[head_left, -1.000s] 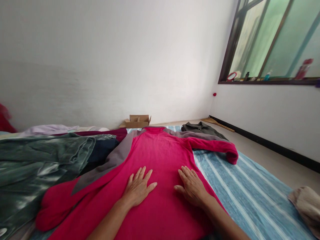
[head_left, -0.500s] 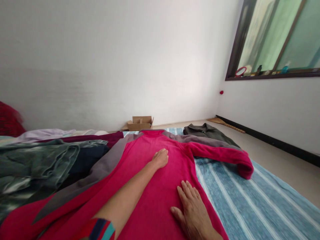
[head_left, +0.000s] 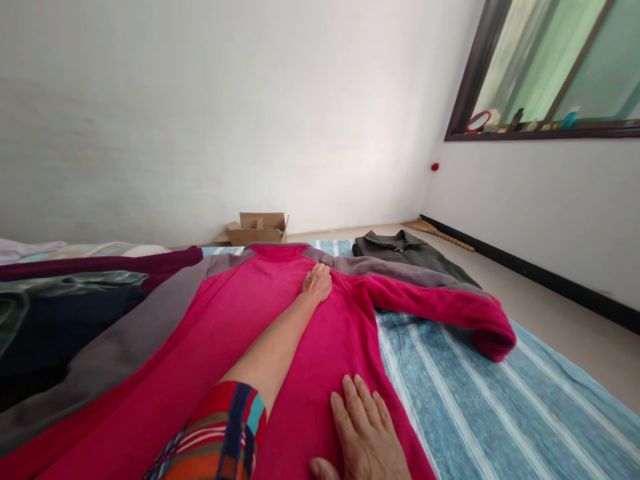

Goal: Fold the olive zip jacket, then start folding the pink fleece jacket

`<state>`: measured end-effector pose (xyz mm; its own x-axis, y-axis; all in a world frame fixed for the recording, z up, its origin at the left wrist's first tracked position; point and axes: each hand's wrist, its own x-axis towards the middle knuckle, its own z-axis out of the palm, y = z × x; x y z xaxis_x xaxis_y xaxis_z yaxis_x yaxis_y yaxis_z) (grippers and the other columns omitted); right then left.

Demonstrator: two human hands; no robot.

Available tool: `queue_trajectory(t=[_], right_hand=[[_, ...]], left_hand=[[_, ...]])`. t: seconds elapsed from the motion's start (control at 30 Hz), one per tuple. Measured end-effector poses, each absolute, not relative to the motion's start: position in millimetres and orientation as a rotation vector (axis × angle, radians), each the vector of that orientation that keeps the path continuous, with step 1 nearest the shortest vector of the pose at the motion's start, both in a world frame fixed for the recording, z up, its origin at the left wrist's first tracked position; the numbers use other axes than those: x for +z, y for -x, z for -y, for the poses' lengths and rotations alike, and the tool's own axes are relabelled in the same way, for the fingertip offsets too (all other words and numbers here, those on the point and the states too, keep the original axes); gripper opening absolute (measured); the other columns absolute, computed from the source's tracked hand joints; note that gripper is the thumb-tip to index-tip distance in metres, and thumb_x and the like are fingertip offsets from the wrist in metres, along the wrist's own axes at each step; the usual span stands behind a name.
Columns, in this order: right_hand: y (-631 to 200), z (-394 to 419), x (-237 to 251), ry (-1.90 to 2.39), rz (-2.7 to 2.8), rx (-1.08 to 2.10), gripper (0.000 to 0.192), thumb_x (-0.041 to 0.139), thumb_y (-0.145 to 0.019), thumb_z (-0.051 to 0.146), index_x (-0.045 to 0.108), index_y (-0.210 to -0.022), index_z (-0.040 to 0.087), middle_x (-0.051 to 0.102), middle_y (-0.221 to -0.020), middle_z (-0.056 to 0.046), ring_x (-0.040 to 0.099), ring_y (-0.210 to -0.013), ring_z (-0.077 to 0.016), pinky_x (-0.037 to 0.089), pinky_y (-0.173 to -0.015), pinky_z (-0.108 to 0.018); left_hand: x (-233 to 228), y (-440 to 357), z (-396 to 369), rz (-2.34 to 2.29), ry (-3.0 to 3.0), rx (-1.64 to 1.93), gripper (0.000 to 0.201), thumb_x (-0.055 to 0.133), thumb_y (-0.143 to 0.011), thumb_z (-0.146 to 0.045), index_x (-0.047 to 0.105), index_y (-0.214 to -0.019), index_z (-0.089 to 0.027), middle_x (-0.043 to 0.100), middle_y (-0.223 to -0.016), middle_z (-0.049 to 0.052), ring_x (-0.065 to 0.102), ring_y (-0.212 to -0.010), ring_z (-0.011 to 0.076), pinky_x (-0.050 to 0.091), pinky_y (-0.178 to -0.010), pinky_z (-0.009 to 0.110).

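Note:
A pink fleece garment (head_left: 240, 320) with grey shoulder panels lies spread flat on a blue striped mat (head_left: 475, 393). My left hand (head_left: 317, 283) is stretched far forward and rests palm down on the garment's upper chest, near the collar. My right hand (head_left: 365, 437) lies flat, fingers apart, on the garment's lower right edge close to me. The garment's right sleeve (head_left: 445, 308) stretches out over the mat and is folded back at the cuff. Neither hand grips the cloth.
A pile of dark green, navy and maroon clothes (head_left: 65, 300) lies at the left. A folded dark green jacket (head_left: 405, 248) sits beyond the collar. An open cardboard box (head_left: 257, 229) stands by the far wall. A window sill (head_left: 545, 128) holds small items.
My left hand slid from the garment's middle up toward the collar. My right hand stayed on the lower part, nearer to me. The view moved forward and lower.

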<state>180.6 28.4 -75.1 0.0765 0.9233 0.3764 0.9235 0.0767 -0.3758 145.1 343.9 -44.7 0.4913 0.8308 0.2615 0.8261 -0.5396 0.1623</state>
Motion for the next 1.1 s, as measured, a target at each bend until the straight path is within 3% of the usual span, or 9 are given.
queue_trajectory(t=[0.23, 0.4, 0.53, 0.63, 0.8, 1.1], right_hand=[[-182.2, -30.5, -87.7, 1.805, 1.857, -0.140, 0.068, 0.045, -0.073, 0.074, 0.057, -0.123, 0.030, 0.050, -0.132, -0.006, 0.046, -0.121, -0.0314, 0.042, -0.096, -0.047], [-183.3, -31.5, -94.0, 1.780, 1.851, -0.235, 0.067, 0.045, -0.073, 0.074, 0.055, -0.124, 0.032, 0.052, -0.131, -0.005, 0.047, -0.120, -0.0301, 0.042, -0.095, -0.045], [-183.0, -30.7, -94.1, 1.766, 1.832, -0.263, 0.067, 0.045, -0.073, 0.074, 0.056, -0.123, 0.032, 0.053, -0.130, -0.005, 0.048, -0.119, -0.0297, 0.042, -0.095, -0.044], [-183.5, -30.2, -94.4, 1.777, 1.835, -0.243, 0.067, 0.046, -0.072, 0.074, 0.057, -0.122, 0.032, 0.052, -0.130, -0.005, 0.048, -0.120, -0.0306, 0.042, -0.095, -0.045], [-184.9, -30.2, -95.0, 1.873, 1.922, -0.103, 0.058, 0.052, -0.076, 0.063, 0.053, -0.126, 0.033, 0.046, -0.135, -0.003, 0.042, -0.124, -0.0314, 0.038, -0.099, -0.047], [-183.0, -29.6, -94.7, 1.926, 1.941, -0.025, 0.055, 0.053, -0.078, 0.056, 0.051, -0.128, 0.033, 0.043, -0.138, -0.002, 0.038, -0.127, -0.0323, 0.034, -0.102, -0.049]], left_hand=[[-48.7, -152.4, -359.8, -1.502, -2.772, 0.504, 0.024, 0.051, -0.089, -0.030, 0.057, -0.106, -0.014, 0.057, -0.114, 0.008, 0.052, -0.107, 0.0220, 0.042, -0.092, 0.046], [-54.4, -152.5, -371.4, -1.425, -2.807, 0.446, 0.031, 0.049, -0.089, -0.032, 0.054, -0.116, -0.018, 0.050, -0.128, 0.009, 0.046, -0.117, 0.0239, 0.035, -0.099, 0.049], [-58.4, -153.3, -379.8, -1.380, -2.810, 0.367, 0.037, 0.039, -0.091, -0.022, 0.045, -0.127, -0.016, 0.042, -0.139, 0.010, 0.034, -0.129, 0.0221, 0.026, -0.106, 0.042], [-57.2, -154.8, -382.4, -1.365, -2.806, 0.307, 0.042, 0.033, -0.089, -0.020, 0.040, -0.131, -0.016, 0.037, -0.143, 0.009, 0.029, -0.133, 0.0213, 0.022, -0.107, 0.040], [-52.5, -156.5, -383.7, -1.343, -2.793, 0.229, 0.045, 0.027, -0.088, -0.021, 0.037, -0.132, -0.015, 0.041, -0.140, 0.011, 0.029, -0.133, 0.0217, 0.016, -0.108, 0.045], [-52.4, -158.1, -392.2, -1.336, -2.744, 0.087, 0.048, 0.026, -0.089, -0.027, 0.033, -0.136, -0.019, 0.025, -0.149, 0.008, 0.018, -0.137, 0.0227, 0.013, -0.108, 0.048]])
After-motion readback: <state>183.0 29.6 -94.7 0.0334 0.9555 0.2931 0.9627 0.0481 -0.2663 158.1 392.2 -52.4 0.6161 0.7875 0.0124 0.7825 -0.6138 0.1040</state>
